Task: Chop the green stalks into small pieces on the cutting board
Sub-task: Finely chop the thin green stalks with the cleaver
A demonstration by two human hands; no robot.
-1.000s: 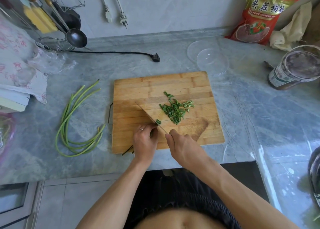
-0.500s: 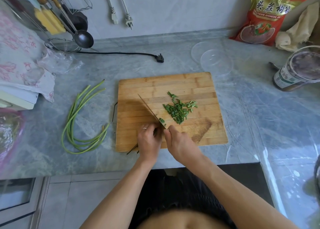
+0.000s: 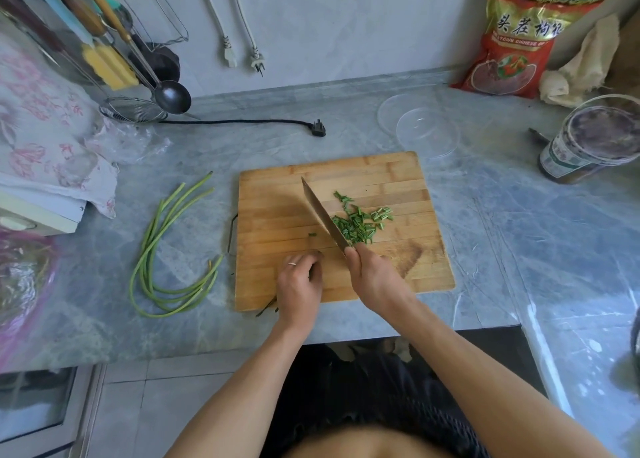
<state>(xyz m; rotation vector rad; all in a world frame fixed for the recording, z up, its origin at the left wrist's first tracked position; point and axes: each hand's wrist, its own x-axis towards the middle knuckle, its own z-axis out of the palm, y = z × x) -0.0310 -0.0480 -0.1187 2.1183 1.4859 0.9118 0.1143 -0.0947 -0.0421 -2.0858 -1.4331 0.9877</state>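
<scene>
A wooden cutting board (image 3: 277, 211) lies on the grey counter. A heap of chopped green pieces (image 3: 360, 223) sits right of its middle. My right hand (image 3: 375, 281) grips a knife (image 3: 322, 215) whose blade leans against the left side of that heap. My left hand (image 3: 299, 286) is curled on the board's front part over the ends of a few green stalks, whose tips (image 3: 266, 307) stick out past the front edge. One small cut piece (image 3: 312, 234) lies left of the blade. A bundle of long whole stalks (image 3: 162, 260) curves on the counter left of the board.
Clear plastic lids (image 3: 422, 128) lie behind the board. A jar (image 3: 588, 146) and a red bag (image 3: 516, 38) stand at the right. A black plug and cord (image 3: 317, 128), a ladle (image 3: 171, 95) and a floral cloth (image 3: 48, 146) are at the back left.
The knife blade has tilted so its flat side shows and has moved right against the chopped heap. My left hand has drawn back towards the front edge, apart from the right hand.
</scene>
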